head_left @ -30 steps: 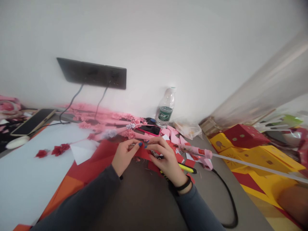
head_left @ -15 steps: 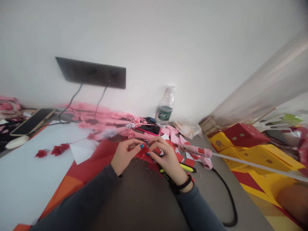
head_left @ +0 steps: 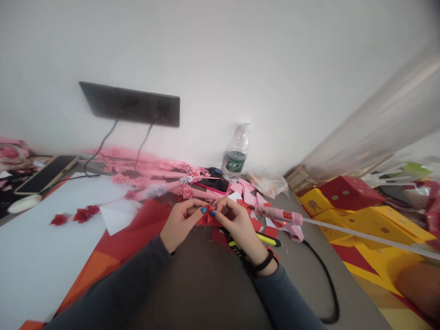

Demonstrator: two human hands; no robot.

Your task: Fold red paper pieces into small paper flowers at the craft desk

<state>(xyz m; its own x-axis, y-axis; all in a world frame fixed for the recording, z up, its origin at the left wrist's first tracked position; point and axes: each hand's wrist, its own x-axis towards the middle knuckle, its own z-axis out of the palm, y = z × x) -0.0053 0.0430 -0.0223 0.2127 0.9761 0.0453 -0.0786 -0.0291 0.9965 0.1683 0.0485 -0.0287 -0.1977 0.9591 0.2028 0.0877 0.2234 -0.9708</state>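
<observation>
Taking the fingertips as the centre of a clock face with twelve towards the wall, a small piece of red paper (head_left: 212, 222) sits right at the middle, just above the grey table (head_left: 199, 293). The left hand (head_left: 179, 221) pinches it between thumb and forefinger, nearly closed, the other fingers curled in behind. The right hand (head_left: 239, 224), also nearly closed, grips the same paper, its thumb just beside the left one, both nails painted blue; how the paper is folded under the fingers is too small to tell. A black band (head_left: 264, 261) circles the right wrist. At twelve o'clock lies a pink-cased phone (head_left: 215, 184), and at one a plastic water bottle (head_left: 235, 161) with a green label stands near the wall. Pink and red paper scraps (head_left: 250, 198) spread at two, with a clear plastic bag (head_left: 270, 183) beyond them. At three lies a pink hot glue gun (head_left: 278, 214), a white glue stick (head_left: 360, 236) running out from its back, and well past it are yellow boxes (head_left: 364, 224) beside a dark red box (head_left: 352, 193). A yellow-and-black utility knife (head_left: 268, 239) lies towards four, partly hidden by the right hand. Between eight and nine, red sheets (head_left: 127, 238) lie near the left forearm, with orange paper (head_left: 92, 270) at eight. Dark red paper flowers (head_left: 86, 213) rest at nine, over a large white sheet (head_left: 34, 256). Between ten and eleven stretch pink paper-flower branches (head_left: 168, 166).
</observation>
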